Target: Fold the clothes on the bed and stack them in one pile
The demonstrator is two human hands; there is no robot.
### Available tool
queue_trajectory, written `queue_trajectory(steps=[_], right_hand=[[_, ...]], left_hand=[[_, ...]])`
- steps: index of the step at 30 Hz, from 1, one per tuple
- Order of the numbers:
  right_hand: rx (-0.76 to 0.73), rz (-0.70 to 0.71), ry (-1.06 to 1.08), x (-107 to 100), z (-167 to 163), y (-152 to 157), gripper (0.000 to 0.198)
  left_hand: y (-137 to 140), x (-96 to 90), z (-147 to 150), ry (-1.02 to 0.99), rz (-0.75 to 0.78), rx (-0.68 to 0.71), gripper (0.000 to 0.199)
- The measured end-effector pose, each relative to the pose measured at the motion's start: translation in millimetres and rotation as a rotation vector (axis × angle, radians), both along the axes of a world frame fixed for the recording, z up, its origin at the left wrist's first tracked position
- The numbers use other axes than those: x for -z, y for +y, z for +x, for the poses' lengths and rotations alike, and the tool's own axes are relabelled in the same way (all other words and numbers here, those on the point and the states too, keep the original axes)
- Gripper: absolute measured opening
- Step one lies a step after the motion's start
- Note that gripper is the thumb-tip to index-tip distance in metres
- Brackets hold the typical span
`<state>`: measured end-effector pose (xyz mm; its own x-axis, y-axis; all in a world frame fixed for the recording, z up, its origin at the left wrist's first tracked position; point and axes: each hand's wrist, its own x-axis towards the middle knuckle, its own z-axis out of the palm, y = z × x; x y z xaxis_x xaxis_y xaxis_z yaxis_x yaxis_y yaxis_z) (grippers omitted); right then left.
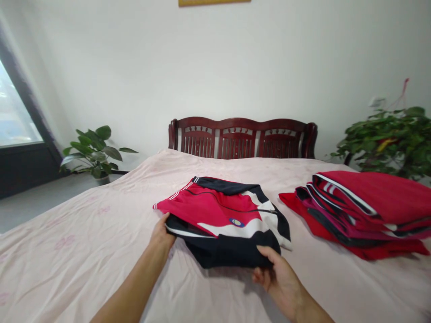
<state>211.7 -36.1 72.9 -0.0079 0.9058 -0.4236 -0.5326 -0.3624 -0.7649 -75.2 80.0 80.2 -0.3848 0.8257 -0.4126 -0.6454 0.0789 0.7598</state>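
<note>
A track jacket [232,208] in red, white and navy lies partly folded on the bed, with a dark zip down its front and a small round badge on the chest. Its striped hem points left and its collar end points right. My left hand [163,231] grips the near edge at the hem, its fingertips hidden under the cloth. My right hand [278,276] pinches the near navy part between thumb and curled fingers, lifting it slightly off the sheet.
A stack of folded red and dark clothes [367,211] sits at the right on the pink bed sheet [84,251]. Behind the bed stands a dark wooden headboard [237,137]. Potted plants [96,150] flank the bed, the right one leafier [393,139].
</note>
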Motion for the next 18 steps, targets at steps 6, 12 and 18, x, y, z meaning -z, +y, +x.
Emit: queue_trajectory(steps=[6,12,18], right_hand=[[-0.104,0.042,0.002,29.8,-10.4,-27.5,0.04],[-0.227,0.201,-0.484,48.4,23.1,-24.0,0.041],[0.061,0.526,-1.489,63.6,97.0,-6.7,0.052]], left_hand=[[-24.3,-35.2,-66.2,0.767,0.283,-0.462,0.054],[35.3,-59.6,-77.2,1.318,0.366,0.279,0.05],[64.1,-11.3,-106.5,1.56,-0.02,0.352,0.055]])
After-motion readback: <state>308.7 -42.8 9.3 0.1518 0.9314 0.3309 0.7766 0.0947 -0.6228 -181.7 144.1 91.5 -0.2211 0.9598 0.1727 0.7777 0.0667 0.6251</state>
